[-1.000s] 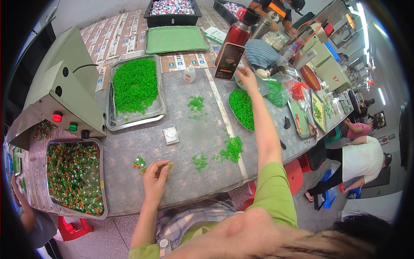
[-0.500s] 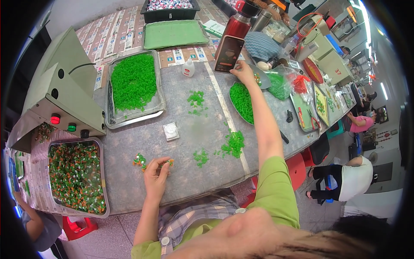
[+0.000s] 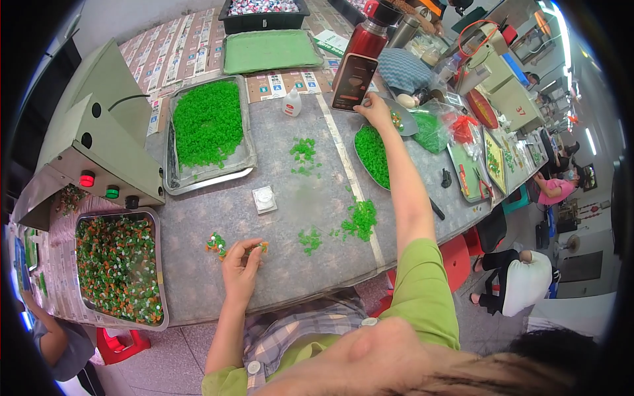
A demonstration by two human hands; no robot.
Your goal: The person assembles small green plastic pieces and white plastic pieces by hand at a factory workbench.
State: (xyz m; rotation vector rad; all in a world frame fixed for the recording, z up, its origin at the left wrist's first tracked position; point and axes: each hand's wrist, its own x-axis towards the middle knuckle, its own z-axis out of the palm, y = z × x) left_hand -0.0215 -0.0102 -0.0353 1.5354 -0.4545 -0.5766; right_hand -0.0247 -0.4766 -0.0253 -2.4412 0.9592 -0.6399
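My left hand (image 3: 242,265) is low over the grey tabletop, fingers pinched on a small orange-and-green plastic piece (image 3: 264,247). A little pile of similar mixed pieces (image 3: 215,243) lies just left of it. My right hand (image 3: 376,112) reaches far forward, its fingers closed at the lower right corner of a phone (image 3: 354,82). The phone stands tilted against a red vacuum flask (image 3: 367,41), its screen lit. Beneath my right forearm is a dish of small green pieces (image 3: 371,153), partly hidden. Loose green pieces (image 3: 360,220) lie in heaps between my hands.
At left, a metal tray of mixed pieces (image 3: 158,264) sits below a machine (image 3: 92,142) with red and green buttons. Behind are a tray of green pieces (image 3: 247,142), a dropper bottle (image 3: 291,103) and a small white square block (image 3: 264,199). Pliers (image 3: 484,185) lie at right.
The view has shifted slightly, moving the table's contents a little rightward. Both hands keep their places and holds. A person in white at the far right bends lower.
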